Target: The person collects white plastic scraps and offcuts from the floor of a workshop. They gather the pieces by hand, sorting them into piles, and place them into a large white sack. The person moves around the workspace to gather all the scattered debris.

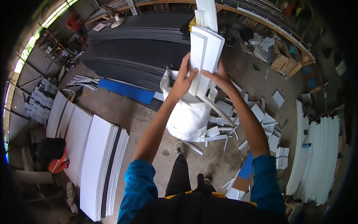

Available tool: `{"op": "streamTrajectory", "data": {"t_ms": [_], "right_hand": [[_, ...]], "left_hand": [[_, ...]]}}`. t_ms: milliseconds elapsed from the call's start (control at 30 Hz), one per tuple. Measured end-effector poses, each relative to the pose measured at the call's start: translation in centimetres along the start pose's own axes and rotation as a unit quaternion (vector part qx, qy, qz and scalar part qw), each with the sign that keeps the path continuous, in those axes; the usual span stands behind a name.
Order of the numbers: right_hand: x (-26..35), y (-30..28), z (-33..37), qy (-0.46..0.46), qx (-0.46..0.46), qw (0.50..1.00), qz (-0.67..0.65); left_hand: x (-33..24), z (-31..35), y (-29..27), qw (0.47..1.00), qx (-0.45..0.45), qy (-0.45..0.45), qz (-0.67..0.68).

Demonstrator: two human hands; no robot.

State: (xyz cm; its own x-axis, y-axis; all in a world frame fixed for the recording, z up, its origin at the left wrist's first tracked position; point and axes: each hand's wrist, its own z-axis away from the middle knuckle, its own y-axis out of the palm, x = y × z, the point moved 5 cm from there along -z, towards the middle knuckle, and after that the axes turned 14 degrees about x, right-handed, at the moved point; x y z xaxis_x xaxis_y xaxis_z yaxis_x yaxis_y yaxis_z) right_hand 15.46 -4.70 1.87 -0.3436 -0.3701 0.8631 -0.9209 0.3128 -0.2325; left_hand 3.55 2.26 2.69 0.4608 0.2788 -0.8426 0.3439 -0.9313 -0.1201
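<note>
Both my arms reach forward over a bulging white woven sack (186, 121) that stands on the floor. My left hand (182, 79) is closed on the left edge of several white foam board pieces (206, 52), its thumb across their face. On the opposite edge, my right hand (218, 76) grips the same pieces, thumb also in front. The pieces are long, flat and overlapping, held tilted above the sack's mouth. A narrow pale strip (214, 106) sticks out from the sack beneath them. My fingers behind the pieces are largely hidden.
White foam offcuts (257, 112) litter the floor right of the sack. Stacked dark sheets (138, 56) lie beyond it. Large white boards (95, 160) stand at left, near a person in orange and black (57, 160). Another person in red (73, 22) is far left.
</note>
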Motion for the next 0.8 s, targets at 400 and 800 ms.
{"op": "streamTrajectory", "data": {"t_ms": [400,800], "right_hand": [[-21.7,8.0,-5.8,0.298,0.067,0.940,-0.149],[-23.1,10.3,4.9,0.434,0.347,0.827,0.087]], "left_hand": [[23.0,4.3,-12.3,0.965,-0.033,-0.216,-0.148],[20.2,13.4,-10.3,0.775,0.455,-0.212,-0.383]]}}
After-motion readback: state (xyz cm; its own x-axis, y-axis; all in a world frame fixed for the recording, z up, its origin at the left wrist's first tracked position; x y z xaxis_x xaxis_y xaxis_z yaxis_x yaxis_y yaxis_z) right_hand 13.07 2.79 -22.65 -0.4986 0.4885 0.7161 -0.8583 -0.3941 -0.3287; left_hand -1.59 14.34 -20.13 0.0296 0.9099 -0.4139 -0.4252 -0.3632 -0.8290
